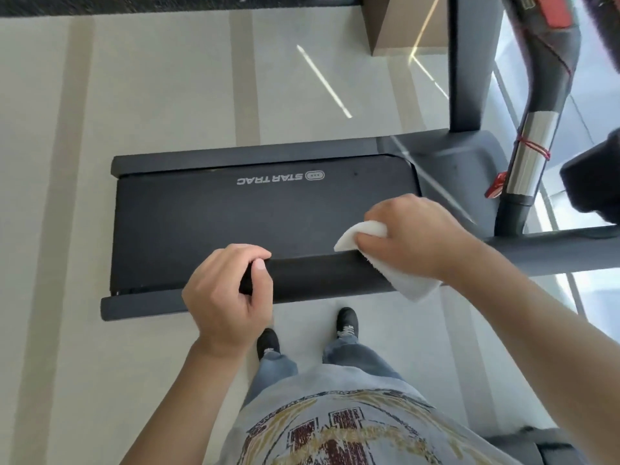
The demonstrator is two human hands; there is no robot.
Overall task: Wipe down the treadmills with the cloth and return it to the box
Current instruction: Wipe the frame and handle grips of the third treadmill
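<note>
While the right hand [414, 238] curls round a white cloth [364, 234] and presses it on the black handrail [318, 271], the left hand [228, 297] grips the same rail's end, fingers wrapped over it and thumb on top. Seen from the picture's middle, the cloth sits at about three o'clock, one corner poking out towards nine o'clock and a loose flap hanging below the rail at about five. The left hand lies at about seven o'clock, well apart from the right. Beyond the rail, at twelve o'clock, lies the treadmill [235, 209] belt with white lettering, its grey side rails on pale floor [151, 95]. At one to two o'clock a grey upright [469, 62] rises beside a silver grip wound with red cord [533, 149]. Black shoes [347, 322] and jeans show at six o'clock.
</note>
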